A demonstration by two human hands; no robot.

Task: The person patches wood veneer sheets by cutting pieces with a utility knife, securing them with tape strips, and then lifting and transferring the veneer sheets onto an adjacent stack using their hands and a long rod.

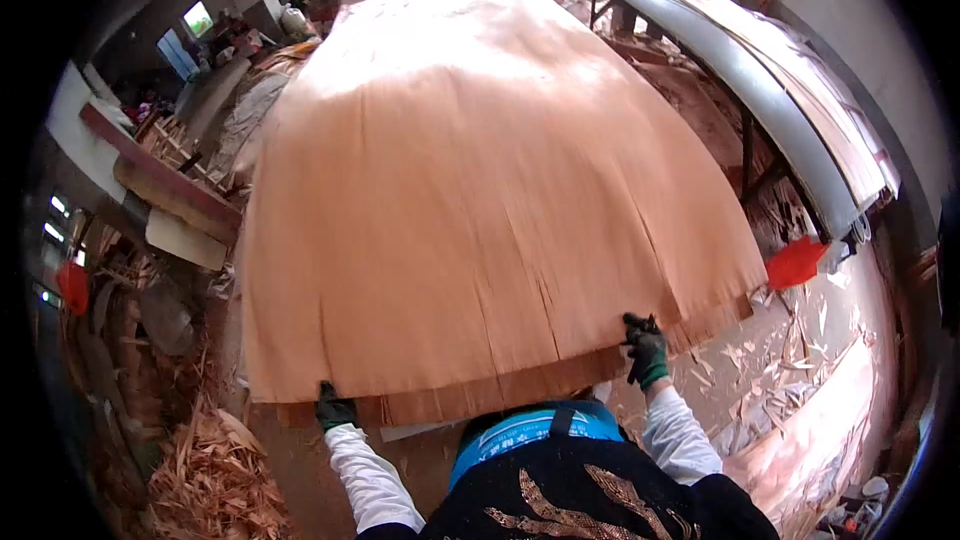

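A large, thin sheet of reddish-tan wood veneer (450, 210) spreads out in front of me, with a few dark splits running in from its near edge. Under that edge, the rim of another veneer sheet (440, 403) shows. At the near left corner, my left hand (335, 406), in a dark green glove, grips the sheet's edge, its fingers partly under or behind it. Farther right, my right hand (645, 345), gloved the same way, pinches the near edge with its fingers on the top face.
A long table (740, 50) carrying more sheets stands at the right. Wood scraps (220, 475) are heaped on the floor at lower left. A red bag (797, 262) hangs by the table's near end. Boards (170, 200) lean at the left.
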